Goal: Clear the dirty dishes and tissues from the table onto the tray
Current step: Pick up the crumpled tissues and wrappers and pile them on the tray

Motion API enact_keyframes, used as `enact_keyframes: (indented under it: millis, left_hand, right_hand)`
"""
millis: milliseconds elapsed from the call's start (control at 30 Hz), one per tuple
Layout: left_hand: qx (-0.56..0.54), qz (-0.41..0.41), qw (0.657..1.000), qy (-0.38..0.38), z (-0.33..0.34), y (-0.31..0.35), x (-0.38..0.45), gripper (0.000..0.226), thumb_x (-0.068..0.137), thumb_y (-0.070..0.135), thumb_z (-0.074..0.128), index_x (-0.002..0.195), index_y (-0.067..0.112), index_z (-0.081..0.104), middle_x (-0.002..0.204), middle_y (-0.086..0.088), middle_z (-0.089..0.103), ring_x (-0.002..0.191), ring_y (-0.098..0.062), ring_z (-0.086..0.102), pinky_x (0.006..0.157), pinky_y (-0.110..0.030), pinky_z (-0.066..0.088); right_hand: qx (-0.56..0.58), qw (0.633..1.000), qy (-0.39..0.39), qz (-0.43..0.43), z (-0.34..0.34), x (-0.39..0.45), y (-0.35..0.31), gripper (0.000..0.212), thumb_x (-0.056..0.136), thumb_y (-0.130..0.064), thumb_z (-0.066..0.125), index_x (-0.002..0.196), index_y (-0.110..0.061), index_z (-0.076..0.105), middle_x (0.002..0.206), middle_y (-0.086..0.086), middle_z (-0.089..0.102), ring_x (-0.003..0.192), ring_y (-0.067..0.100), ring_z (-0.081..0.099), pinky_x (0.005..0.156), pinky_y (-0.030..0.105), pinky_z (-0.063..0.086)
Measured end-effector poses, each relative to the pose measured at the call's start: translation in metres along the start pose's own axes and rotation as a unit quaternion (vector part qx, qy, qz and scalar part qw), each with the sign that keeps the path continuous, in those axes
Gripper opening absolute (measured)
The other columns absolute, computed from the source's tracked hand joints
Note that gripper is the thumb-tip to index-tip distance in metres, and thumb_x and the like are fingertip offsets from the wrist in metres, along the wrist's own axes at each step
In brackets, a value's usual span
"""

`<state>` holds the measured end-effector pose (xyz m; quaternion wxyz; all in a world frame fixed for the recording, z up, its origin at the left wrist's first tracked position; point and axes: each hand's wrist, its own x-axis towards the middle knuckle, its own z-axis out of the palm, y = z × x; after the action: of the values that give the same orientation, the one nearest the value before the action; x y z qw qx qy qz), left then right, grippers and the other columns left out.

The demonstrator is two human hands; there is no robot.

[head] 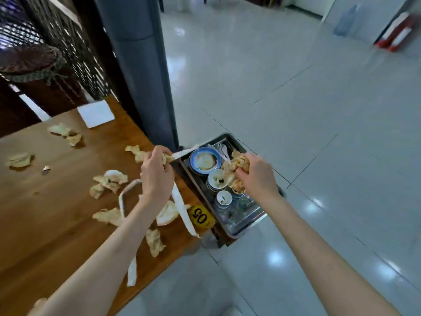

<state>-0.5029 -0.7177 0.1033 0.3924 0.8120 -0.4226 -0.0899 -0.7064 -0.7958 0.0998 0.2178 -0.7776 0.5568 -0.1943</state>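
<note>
From the head view, the left hand [155,172] is over the right edge of the wooden desk [45,224], its fingers curled round a crumpled tissue [167,158] together with a long white paper strip [182,208] that trails down across the desk edge. The right hand [255,174] is over the tray [248,217], fingers gripping a wad of stained tissues [239,163] just above the dishes.

The tray is a dark metal one, set lower than the desk and just beside its right edge. In it are a blue-rimmed plate [205,160] at the far end, a stack of small bowls [217,179] nearer, a small white cup [224,198] nearer still, and white spoons [222,147] at the far corner. More tissues lie beside the bowls, under the right hand.

On the desk many crumpled tissues are scattered: one pair [66,133] far left, one [19,159] at the left edge, a cluster [109,181] in the middle, others [107,215] near the left forearm, and one [155,242] near the front edge. A white card [95,112] lies at the far side, a small metal bit [46,169] at the left, and a yellow number tag reading 05 [200,216] sits at the desk corner next to the tray.

A grey pillar [141,65] rises behind the desk, and the tiled floor [296,110] is pale and glossy.
</note>
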Motion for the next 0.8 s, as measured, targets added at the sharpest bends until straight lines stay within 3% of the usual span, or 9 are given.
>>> enact_keyframes:
  millis: [100,267,500,700,800]
  left_hand:
    - [0.001,0.012,1.000,-0.003,0.039,0.014,0.015,0.029,0.084,-0.012,0.049,0.102,0.010,0.056,0.095,-0.006,0.051,0.083,-0.015,0.042,0.062,-0.003,0.031]
    - [0.009,-0.003,1.000,-0.002,0.095,0.020,0.053,0.026,0.084,-0.010,0.051,0.104,0.007,0.055,0.095,-0.006,0.052,0.086,-0.016,0.044,0.066,-0.016,0.027]
    - [0.018,-0.011,1.000,-0.005,0.186,0.013,0.103,0.021,0.087,-0.005,0.053,0.103,0.008,0.055,0.093,-0.006,0.052,0.081,-0.014,0.046,0.062,-0.010,0.030]
    - [0.028,-0.051,0.998,0.005,0.257,-0.007,0.120,0.026,0.087,-0.001,0.058,0.096,0.022,0.052,0.089,-0.002,0.052,0.078,-0.014,0.050,0.066,-0.032,0.049]
    - [0.036,-0.059,0.997,0.023,0.288,-0.012,0.122,0.025,0.086,-0.001,0.056,0.094,0.022,0.051,0.087,-0.002,0.051,0.076,-0.013,0.049,0.061,-0.025,0.043]
  right_hand:
    - [0.003,1.000,-0.010,0.008,-0.002,0.032,0.039,0.022,0.086,-0.016,0.060,0.108,-0.013,0.060,0.094,0.007,0.060,0.087,0.020,0.053,0.076,0.029,0.042]
    - [-0.010,1.000,-0.022,0.013,0.009,0.092,0.086,0.026,0.086,-0.016,0.062,0.112,-0.014,0.061,0.096,0.004,0.061,0.082,0.012,0.047,0.075,0.023,0.034]
    - [-0.013,0.999,-0.043,0.011,0.054,0.168,0.138,0.022,0.088,-0.017,0.062,0.110,-0.014,0.060,0.097,0.004,0.058,0.081,0.011,0.046,0.072,0.020,0.033]
    - [-0.023,0.993,-0.115,-0.002,0.109,0.212,0.192,0.032,0.089,-0.022,0.060,0.120,-0.017,0.055,0.104,0.003,0.059,0.095,0.018,0.052,0.076,0.023,0.037]
    - [-0.013,0.989,-0.148,-0.002,0.131,0.225,0.218,0.036,0.087,-0.024,0.063,0.122,-0.019,0.054,0.106,0.003,0.056,0.094,0.020,0.053,0.074,0.026,0.041]
